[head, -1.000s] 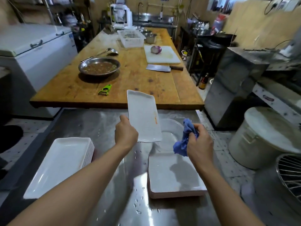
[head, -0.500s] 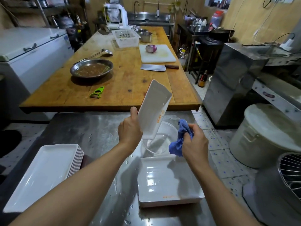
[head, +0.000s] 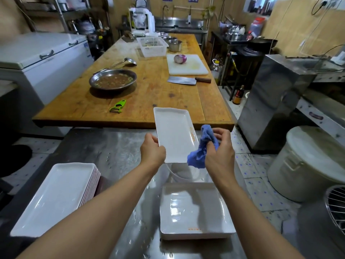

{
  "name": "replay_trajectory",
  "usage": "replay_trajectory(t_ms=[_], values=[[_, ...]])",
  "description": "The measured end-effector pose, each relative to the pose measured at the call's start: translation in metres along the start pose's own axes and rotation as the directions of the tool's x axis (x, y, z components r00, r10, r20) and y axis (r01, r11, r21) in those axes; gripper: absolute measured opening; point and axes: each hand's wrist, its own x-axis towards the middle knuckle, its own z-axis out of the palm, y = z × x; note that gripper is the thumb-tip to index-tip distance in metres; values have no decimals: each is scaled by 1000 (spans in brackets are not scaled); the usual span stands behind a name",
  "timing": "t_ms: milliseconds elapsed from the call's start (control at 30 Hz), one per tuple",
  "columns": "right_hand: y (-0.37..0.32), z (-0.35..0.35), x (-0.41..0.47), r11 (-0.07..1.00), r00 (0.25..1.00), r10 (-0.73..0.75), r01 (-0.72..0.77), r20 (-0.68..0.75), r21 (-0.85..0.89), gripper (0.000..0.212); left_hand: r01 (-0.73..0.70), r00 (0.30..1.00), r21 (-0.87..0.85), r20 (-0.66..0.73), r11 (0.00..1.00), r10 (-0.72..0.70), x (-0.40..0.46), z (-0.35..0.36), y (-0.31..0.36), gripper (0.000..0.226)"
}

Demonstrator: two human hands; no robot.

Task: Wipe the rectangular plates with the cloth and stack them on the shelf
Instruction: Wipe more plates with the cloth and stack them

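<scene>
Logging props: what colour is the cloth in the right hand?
Blue; the cloth shows clearly in the head view.

White plate [head: 173, 133], blue cloth [head: 202, 148], green peeler [head: 117, 106]

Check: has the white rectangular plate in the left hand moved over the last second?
Yes. The white rectangular plate tilted up on edge, then returned flat, against the wooden table's front edge.

Wooden table [head: 149, 94] holds cleaver [head: 183, 80]; green peeler [head: 117, 106]; onion [head: 180, 58] on cutting board [head: 194, 69].
</scene>
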Motion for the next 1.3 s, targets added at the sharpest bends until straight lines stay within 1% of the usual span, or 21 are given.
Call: replay_trajectory(t_ms=[67, 133, 167, 233, 300, 333, 400, 467, 500, 567, 600, 667, 733, 800, 933, 1000, 1067, 1133, 1200, 1267, 1300], values=[[-10, 8, 6, 999, 999, -39, 39, -23, 19, 21, 93, 995, -117, 44, 989, -88, -3, -2, -1, 21], [-13, 16, 10, 997, 998, -70, 69, -7, -43, 17, 165, 985, -234, 92, 958, -147, -8, -6, 0, 22], [-12, 19, 11, 993, 997, -72, 75, 37, -91, 16, 187, 980, -267, 111, 945, -163, -10, -9, 0, 23], [-6, 26, 10, 973, 979, -37, 80, 199, -215, 17, 208, 974, -285, 145, 936, -172, -15, -16, 1, 26], [2, 30, 4, 897, 941, -12, 161, 339, -412, 21, 208, 972, -277, 168, 938, -166, -20, -22, -1, 27], [3, 31, 1, 865, 929, -24, 205, 370, -457, 22, 210, 971, -270, 173, 940, -167, -23, -26, -3, 26], [-1, 31, -5, 852, 909, -62, 264, 413, -452, 22, 235, 965, -295, 185, 926, -186, -28, -33, -7, 25], [-3, 32, -10, 832, 879, -81, 320, 471, -453, 20, 263, 957, -355, 216, 897, -195, -34, -42, -10, 29], [-4, 32, -13, 825, 874, -72, 323, 480, -464, 20, 265, 955, -383, 231, 885, -187, -38, -47, -11, 31], [-8, 35, -24, 840, 890, -44, 278, 453, -465, 19, 257, 955, -435, 251, 863, -158, -46, -55, -13, 33], [-11, 37, -32, 844, 892, -55, 282, 449, -456, 19, 253, 956, -456, 256, 853, -146, -49, -59, -13, 34], [-18, 44, -52, 845, 866, -107, 338, 489, -414, 21, 246, 958, -486, 254, 838, -134, -53, -69, -15, 37], [-27, 54, -73, 847, 827, -149, 389, 542, -362, 29, 226, 961, -491, 252, 841, -111, -56, -79, -17, 38], [-31, 64, -88, 845, 805, -179, 420, 565, -330, 35, 199, 964, -488, 252, 850, -81, -60, -89, -21, 36], [-41, 76, -93, 857, 773, -194, 434, 604, -280, 35, 146, 961, -452, 274, 880, -19, -69, -108, -28, 35], [-52, 81, -85, 848, 769, -215, 452, 602, -276, 35, 131, 954, -426, 301, 895, 3, -75, -116, -28, 37], [-66, 87, -71, 850, 785, -264, 464, 561, -249, 27, 117, 946, -409, 323, 905, 24, -82, -123, -27, 38], [-78, 95, -56, 840, 797, -286, 476, 532, -261, 24, 103, 946, -407, 321, 908, 36, -87, -130, -24, 39], [-85, 104, -44, 813, 794, -314, 508, 520, -284, 23, 78, 952, -399, 301, 914, 50, -89, -138, -20, 42], [-86, 111, -40, 789, 795, -342, 532, 501, -306, 23, 53, 969, -385, 243, 922, 46, -89, -144, -19, 46], [-86, 113, -40, 751, 792, -356, 559, 497, -353, 24, 39, 977, -382, 208, 923, 44, -89, -147, -20, 47]])
